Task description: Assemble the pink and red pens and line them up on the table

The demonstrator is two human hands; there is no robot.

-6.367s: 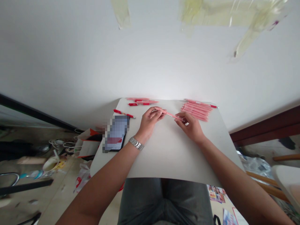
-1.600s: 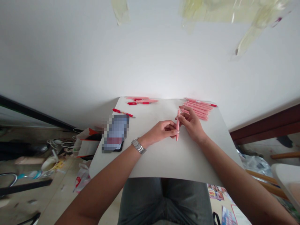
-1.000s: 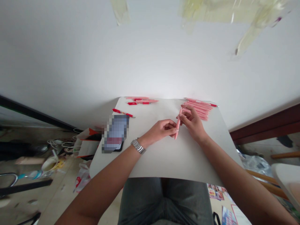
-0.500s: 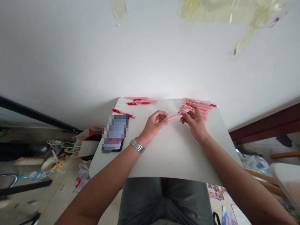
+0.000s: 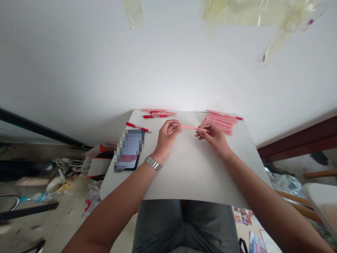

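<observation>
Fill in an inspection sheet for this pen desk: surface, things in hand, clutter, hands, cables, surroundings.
Surface: white table, set against the wall.
Things in hand: pink pen, held roughly level above the table; row of pink pens at far right.
Clutter: phone at left edge; red pens at far edge; single red pen beside the phone.
Hands: left hand and right hand each pinch one end of the pink pen; wristwatch on left wrist.
Cables: white loops on floor; cable or bag handles, cannot tell.
Surroundings: white wall with tape patches; paper bag and cup on floor.
</observation>
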